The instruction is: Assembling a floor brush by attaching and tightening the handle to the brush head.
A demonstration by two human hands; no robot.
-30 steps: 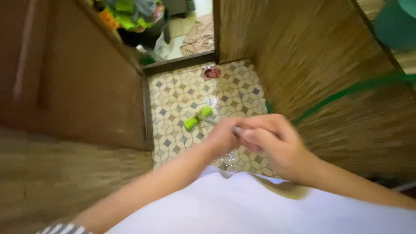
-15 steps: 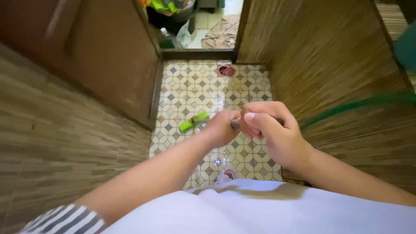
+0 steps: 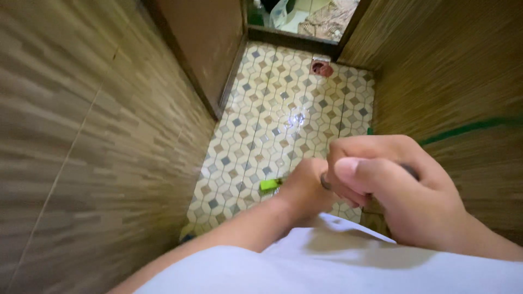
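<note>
Close up, right hand (image 3: 392,185) fisted, left hand (image 3: 305,188) touching, patterned hex tile floor (image 3: 283,109)

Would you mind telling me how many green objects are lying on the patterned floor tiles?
1. A small green object lies on the patterned floor, just left of the left hand. The hands and white shirt cover the nearer tiles, so more may be hidden.

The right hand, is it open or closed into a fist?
Closed. The right hand has its fingers curled in and its thumb across them, against the left hand. A dark thing shows between the fingers; what it is cannot be told.
</note>
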